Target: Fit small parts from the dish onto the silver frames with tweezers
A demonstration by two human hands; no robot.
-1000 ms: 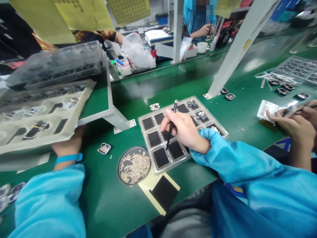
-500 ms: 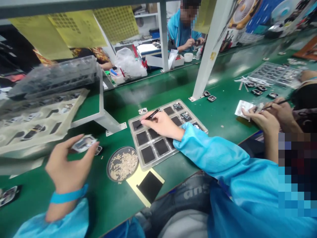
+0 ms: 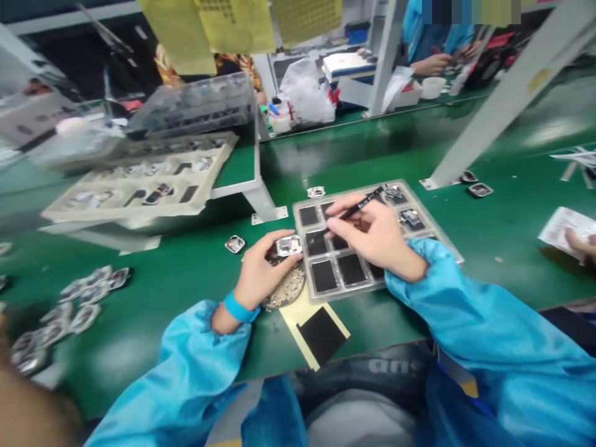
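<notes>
My left hand [image 3: 258, 273] is closed on a small silver watch case [image 3: 288, 245], pinched by its edges between thumb and fingers, with its inner side showing. It hovers over a round dish [image 3: 284, 305] of small beige bits, partly hiding it. Black tweezers [image 3: 361, 203] are gripped in my right hand [image 3: 375, 236], above a clear compartment tray [image 3: 347, 291]. Their tips point left toward the watch case; whether they pinch anything is too blurred to tell. Black pads line the tray's pockets, and small electronic parts [image 3: 410, 218] lie in some at the right.
A black square [image 3: 323, 335] lies on yellow paper [image 3: 294, 321] before the tray. One watch case [image 3: 235, 244] sits left; several more [image 3: 86, 292] cluster farther left. A raised shelf [image 3: 233, 186] bears a beige parts tray [image 3: 172, 214]. A slanted post [image 3: 493, 105] and co-workers' hands are around.
My left hand has brought the watch case rightward over the dish, close to the tray. My right hand has drawn back from the tray's far-left pocket, still holding the tweezers. The view has turned left.
</notes>
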